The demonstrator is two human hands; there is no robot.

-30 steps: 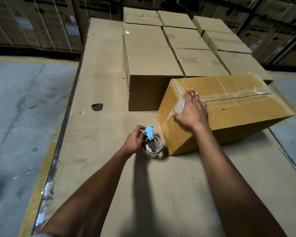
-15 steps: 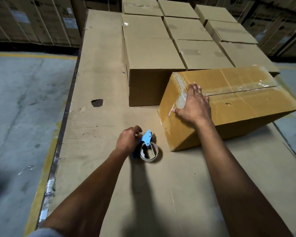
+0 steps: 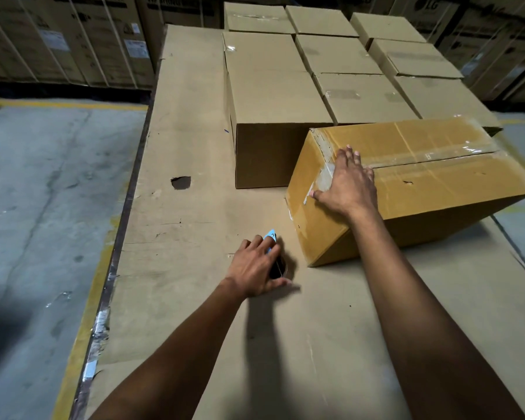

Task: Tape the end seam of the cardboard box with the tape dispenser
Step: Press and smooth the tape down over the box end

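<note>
On cardboard sheet (image 3: 194, 298), right hand (image 3: 347, 186) flat on box (image 3: 437, 183).

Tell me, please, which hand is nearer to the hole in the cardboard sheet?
Left. The left hand rests on the tape dispenser, below-right of the hole; the right hand presses the cardboard box, farther right.

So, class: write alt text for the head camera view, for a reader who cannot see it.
A person's right hand presses flat on the taped end of a cardboard box while the left hand covers a blue tape dispenser on the cardboard-covered surface beside it. More plain boxes stand behind.
</note>
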